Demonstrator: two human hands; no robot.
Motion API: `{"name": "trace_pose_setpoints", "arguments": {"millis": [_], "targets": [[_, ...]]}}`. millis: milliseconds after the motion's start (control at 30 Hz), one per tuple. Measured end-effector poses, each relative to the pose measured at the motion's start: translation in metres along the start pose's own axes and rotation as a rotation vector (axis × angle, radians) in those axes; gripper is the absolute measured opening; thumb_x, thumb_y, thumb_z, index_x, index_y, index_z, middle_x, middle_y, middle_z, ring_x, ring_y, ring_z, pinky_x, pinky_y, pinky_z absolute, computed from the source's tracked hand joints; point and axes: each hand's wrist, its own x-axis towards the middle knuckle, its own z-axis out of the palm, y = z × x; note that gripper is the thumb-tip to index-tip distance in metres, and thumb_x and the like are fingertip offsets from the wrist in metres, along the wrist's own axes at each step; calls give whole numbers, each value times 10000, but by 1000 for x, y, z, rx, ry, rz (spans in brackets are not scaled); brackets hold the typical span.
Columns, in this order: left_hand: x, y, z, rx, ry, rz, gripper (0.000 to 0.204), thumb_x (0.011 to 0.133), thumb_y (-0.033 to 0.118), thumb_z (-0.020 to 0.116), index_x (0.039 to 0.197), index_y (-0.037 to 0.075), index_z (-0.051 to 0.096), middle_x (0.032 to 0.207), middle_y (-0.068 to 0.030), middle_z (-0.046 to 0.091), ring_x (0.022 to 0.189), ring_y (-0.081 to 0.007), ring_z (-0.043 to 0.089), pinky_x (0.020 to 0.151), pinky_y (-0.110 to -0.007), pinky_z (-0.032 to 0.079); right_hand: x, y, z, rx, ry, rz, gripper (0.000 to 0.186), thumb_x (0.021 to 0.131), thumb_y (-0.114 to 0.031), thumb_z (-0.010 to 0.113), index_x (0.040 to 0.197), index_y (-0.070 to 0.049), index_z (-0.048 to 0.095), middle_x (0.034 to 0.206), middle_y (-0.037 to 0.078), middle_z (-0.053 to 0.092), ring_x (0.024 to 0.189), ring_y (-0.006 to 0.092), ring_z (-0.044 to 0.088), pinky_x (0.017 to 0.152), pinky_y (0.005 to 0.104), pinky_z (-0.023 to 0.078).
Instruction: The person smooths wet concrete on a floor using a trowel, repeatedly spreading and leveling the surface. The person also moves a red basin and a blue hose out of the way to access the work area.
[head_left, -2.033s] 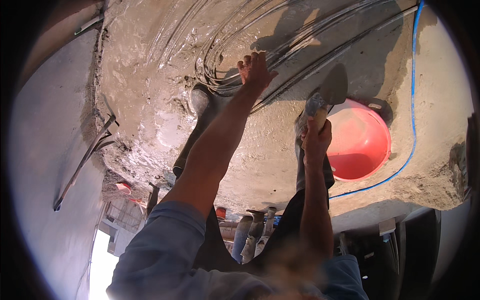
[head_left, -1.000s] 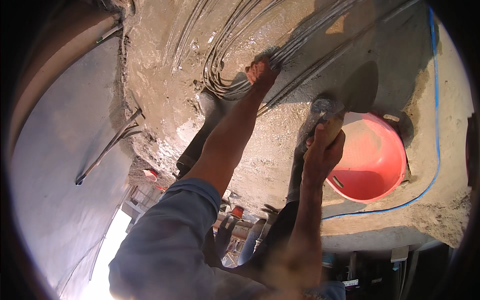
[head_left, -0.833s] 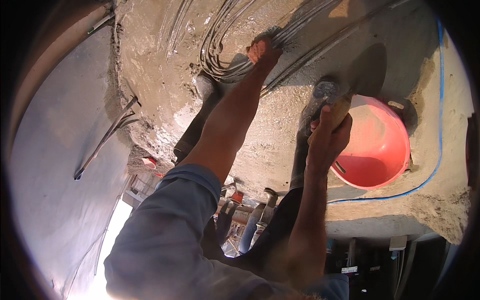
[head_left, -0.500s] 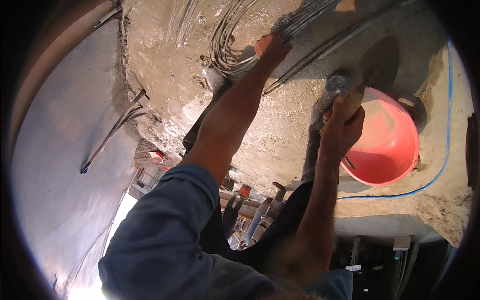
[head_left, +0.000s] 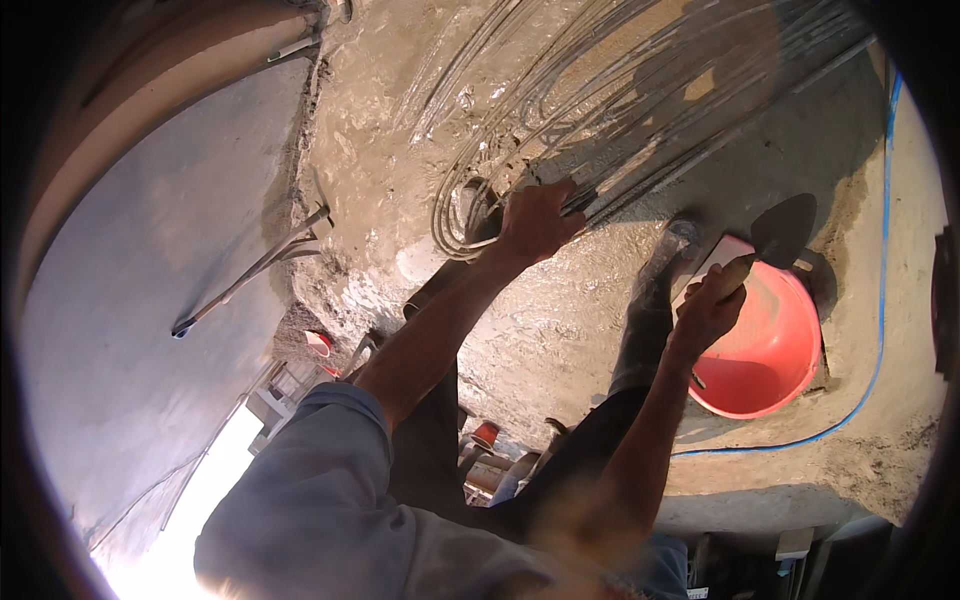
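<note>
My left hand [head_left: 540,220] is closed round a small dark tool [head_left: 580,200], mostly hidden by the fingers, low over wet grey mortar [head_left: 560,310]. Sweeping parallel lines [head_left: 560,80], apparently grooves in the mortar, loop beside that hand and run to the upper right. In my right hand [head_left: 708,315] is a trowel [head_left: 738,275], gripped by its pale handle, with a dark, leaf-shaped blade shape beyond. The trowel is above the far rim of a pink-red tub [head_left: 800,350], whose inside is smeared with grey.
My mud-smeared boot [head_left: 680,245] stands left of the tub. A blue hose [head_left: 885,250] curves round the right side. At left, a long-handled tool [head_left: 255,270] lies on a smooth grey surface [head_left: 130,260]. A small red bucket [head_left: 485,435] appears between my legs.
My left hand has come nearer to me with its tool. The right hand has swung slightly right and lower, still holding the trowel. The view has shifted, showing more of the lined mortar.
</note>
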Motion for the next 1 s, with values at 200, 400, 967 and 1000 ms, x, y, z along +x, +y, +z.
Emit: {"name": "trace_pose_setpoints", "arguments": {"millis": [200, 400, 967, 1000], "targets": [[-5, 22, 119, -159, -68, -22, 258, 816, 255, 688, 999, 75, 658, 888, -177, 709, 894, -379, 696, 791, -508, 523, -1, -16, 1, -105, 2, 23, 320, 965, -256, 632, 1059, 36, 541, 772, 80, 567, 622, 141, 538, 557, 308, 442], [-7, 39, 180, -269, -75, -41, 242, 841, 261, 703, 989, 79, 641, 867, -158, 690, 837, -375, 700, 755, -510, 530, -13, -23, 10, -95, -63, -37, 276, 976, -233, 609, 1056, 22, 538, 792, 67, 556, 663, 128, 543, 583, 289, 438], [-33, 47, 246, -528, 10, -146, 456, 883, 179, 660, 1280, 0, 528, 1232, -258, 551, 1225, -427, 522, 1010, -527, 446, -39, -14, 49, -343, -261, -288, 307, 974, -248, 667, 1127, 3, 576, 706, 31, 567, 643, 108, 557, 589, 281, 455], [-26, 43, 248, -570, -8, -162, 543, 870, 187, 665, 1351, -4, 500, 1321, -268, 513, 1318, -419, 474, 1094, -516, 413, -37, 0, 53, -339, -335, -332, 354, 968, -251, 680, 1175, 16, 574, 772, 50, 597, 663, 119, 561, 613, 284, 466]]}}
